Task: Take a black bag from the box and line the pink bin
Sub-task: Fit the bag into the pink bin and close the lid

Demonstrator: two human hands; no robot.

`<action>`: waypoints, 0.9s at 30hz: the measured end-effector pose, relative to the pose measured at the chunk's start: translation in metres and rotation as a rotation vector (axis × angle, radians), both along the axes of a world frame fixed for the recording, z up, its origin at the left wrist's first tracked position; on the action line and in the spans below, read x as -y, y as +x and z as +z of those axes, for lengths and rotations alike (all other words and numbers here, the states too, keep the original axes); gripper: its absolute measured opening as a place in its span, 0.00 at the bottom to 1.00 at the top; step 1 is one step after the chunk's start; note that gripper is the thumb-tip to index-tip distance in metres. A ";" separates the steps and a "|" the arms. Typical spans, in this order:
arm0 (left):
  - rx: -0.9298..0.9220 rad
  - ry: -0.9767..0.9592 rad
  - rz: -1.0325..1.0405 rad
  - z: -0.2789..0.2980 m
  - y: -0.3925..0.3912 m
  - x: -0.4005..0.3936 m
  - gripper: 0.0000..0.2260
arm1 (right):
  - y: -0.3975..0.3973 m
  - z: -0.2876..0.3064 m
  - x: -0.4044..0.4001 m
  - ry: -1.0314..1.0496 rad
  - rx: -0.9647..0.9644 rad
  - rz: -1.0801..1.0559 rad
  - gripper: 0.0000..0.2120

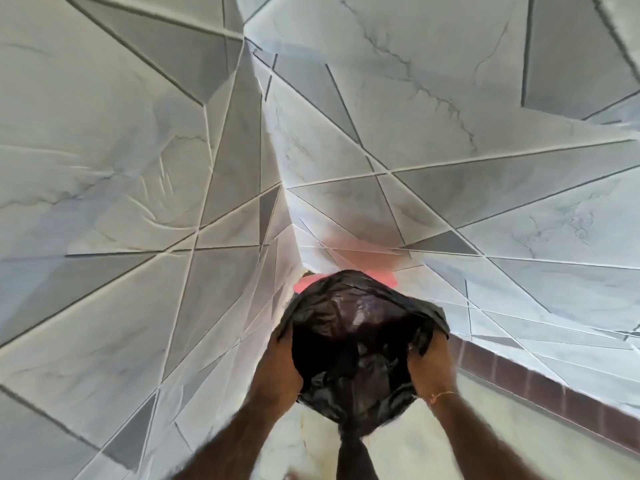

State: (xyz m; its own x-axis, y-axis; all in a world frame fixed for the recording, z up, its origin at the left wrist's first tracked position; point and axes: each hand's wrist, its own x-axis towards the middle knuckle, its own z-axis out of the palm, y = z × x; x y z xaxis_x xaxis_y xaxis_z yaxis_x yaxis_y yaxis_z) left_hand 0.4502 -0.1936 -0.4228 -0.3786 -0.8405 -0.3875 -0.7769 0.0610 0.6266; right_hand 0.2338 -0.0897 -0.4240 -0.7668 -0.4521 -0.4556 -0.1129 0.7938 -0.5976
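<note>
A black plastic bag [360,334] is held open in front of me, its mouth spread wide and its tail hanging down toward the floor. My left hand [278,367] grips the bag's left rim and my right hand [429,368] grips the right rim. Just beyond the bag's far edge, a sliver of the pink bin [304,284] shows in the corner; most of the bin is hidden behind the bag. The box is not in view.
Two walls of grey and white marble-look tiles [450,116] meet in a corner [277,188] right behind the bin. A dark brown skirting strip [540,382] runs along the right wall above a pale floor [485,427].
</note>
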 end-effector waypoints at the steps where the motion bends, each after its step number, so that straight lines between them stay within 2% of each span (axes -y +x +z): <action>1: 0.036 0.031 0.000 -0.006 -0.003 0.003 0.24 | -0.008 -0.012 -0.003 0.040 -0.005 -0.014 0.19; 3: 0.147 0.040 -0.079 -0.034 -0.004 0.005 0.31 | -0.024 -0.041 -0.009 0.160 0.016 -0.032 0.17; 6: 0.258 0.058 -0.176 -0.057 -0.008 0.004 0.35 | -0.030 -0.063 -0.014 0.277 0.068 0.041 0.14; 7: 0.292 0.091 -0.185 -0.066 -0.010 0.004 0.35 | -0.029 -0.070 -0.014 0.299 0.095 0.119 0.16; 10: 0.304 0.138 -0.223 -0.100 -0.009 -0.001 0.33 | -0.016 -0.088 -0.009 0.269 0.205 0.359 0.31; 13: 0.288 0.165 -0.242 -0.126 -0.014 -0.003 0.29 | -0.002 -0.107 0.004 0.235 0.274 0.451 0.39; 17: 0.225 0.100 -0.073 -0.155 -0.021 0.011 0.36 | -0.007 -0.127 0.024 0.175 0.250 0.316 0.40; 21: 0.143 0.070 0.025 -0.178 -0.033 0.029 0.33 | -0.031 -0.141 0.044 0.083 0.089 0.130 0.38; 24: 0.072 0.014 -0.029 -0.197 -0.045 0.038 0.33 | -0.034 -0.155 0.050 0.028 0.022 0.137 0.37; 27: 0.031 -0.010 0.020 -0.208 -0.051 0.042 0.35 | -0.024 -0.170 0.049 -0.004 -0.008 0.178 0.36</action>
State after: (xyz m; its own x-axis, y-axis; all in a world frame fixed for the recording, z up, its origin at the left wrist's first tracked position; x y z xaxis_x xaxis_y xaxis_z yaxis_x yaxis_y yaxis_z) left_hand 0.3990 -0.2354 -0.6312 -0.3495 -0.8515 -0.3908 -0.7974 0.0513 0.6013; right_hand 0.2098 -0.1391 -0.5944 -0.6779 -0.5827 -0.4482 -0.2559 0.7586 -0.5992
